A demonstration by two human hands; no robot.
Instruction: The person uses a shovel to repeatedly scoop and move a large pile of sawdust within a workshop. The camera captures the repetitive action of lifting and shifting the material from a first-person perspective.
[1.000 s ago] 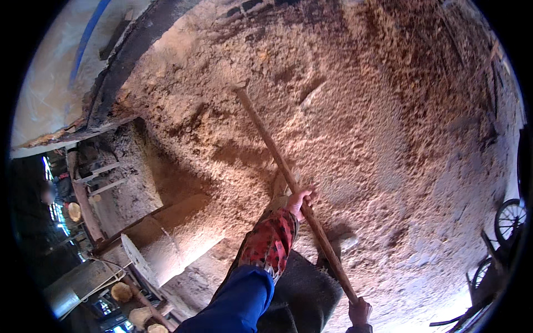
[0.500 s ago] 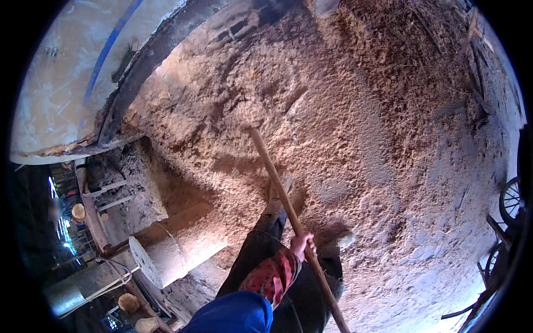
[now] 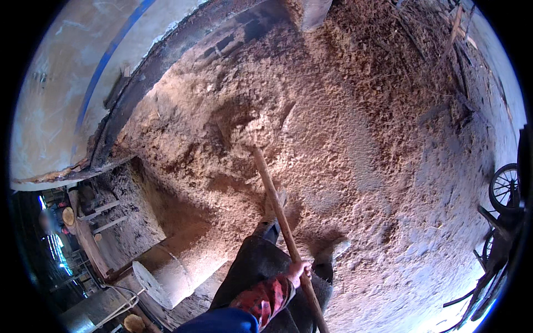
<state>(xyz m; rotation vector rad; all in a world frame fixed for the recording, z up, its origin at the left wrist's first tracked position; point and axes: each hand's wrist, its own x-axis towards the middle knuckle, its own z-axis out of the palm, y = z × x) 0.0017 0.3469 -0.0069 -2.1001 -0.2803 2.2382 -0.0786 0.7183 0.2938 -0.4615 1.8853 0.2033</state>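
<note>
A long wooden handle slants from the lower edge up into a big heap of pale sawdust. Its far end is sunk in the heap, so the tool's head is hidden. My left hand is closed around the handle low down; its sleeve is blue with a red checked cuff. My right hand is out of the picture. My dark trousers and both shoes, dusted with sawdust, stand at the foot of the heap beside the handle.
A white wall with a blue stripe curves along the upper left. A pale cylinder lies at lower left beside a wooden frame. A spoked wheel and dark metal parts stand at the right edge.
The handle and my left hand have moved down and toward me in the picture. My right hand, which gripped the handle's near end a second ago, has left the view.
</note>
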